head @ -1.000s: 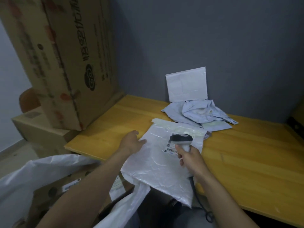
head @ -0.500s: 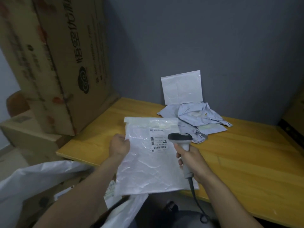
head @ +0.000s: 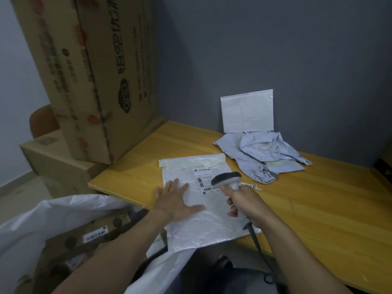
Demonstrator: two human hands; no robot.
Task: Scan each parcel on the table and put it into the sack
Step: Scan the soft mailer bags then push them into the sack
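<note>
1. on the near edge of a yellow wooden table [head: 318, 209], a flat white crinkled plastic parcel [head: 203, 228] lies label side up. its near end hangs a little over the edge toward the person.
2. the left hand [head: 176, 200] lies flat on the parcel's left half, fingers straight and spread apart, thumb out to the side. it seems meant to pin the slippery film and smooth it so the label reads cleanly.
3. the right hand [head: 244, 202] has its fingers wrapped tight round the handle of a pale grey handheld scanner [head: 227, 179] with a dark head. a black cable [head: 256, 242] runs from the handle down off the table.
4. the scanner head is just above the white printed barcode label [head: 204, 179], tipped down at it. i cannot tell whether they touch. this looks like the scanning step for this parcel.
5. a wide white sack [head: 63, 211] gapes open below the table's near left corner, close under the left arm. brown labelled cartons [head: 95, 232] are already inside, and the parcel has only a short way to go.
6. farther back, well apart, a heap of crumpled pale blue-grey plastic mailers [head: 261, 153] lies in front of a white padded envelope [head: 247, 111]. the envelope is propped upright against the grey wall. these seem to be waiting their turn.
7. a tall brown cardboard box [head: 95, 81] leans at the table's left end.
</note>
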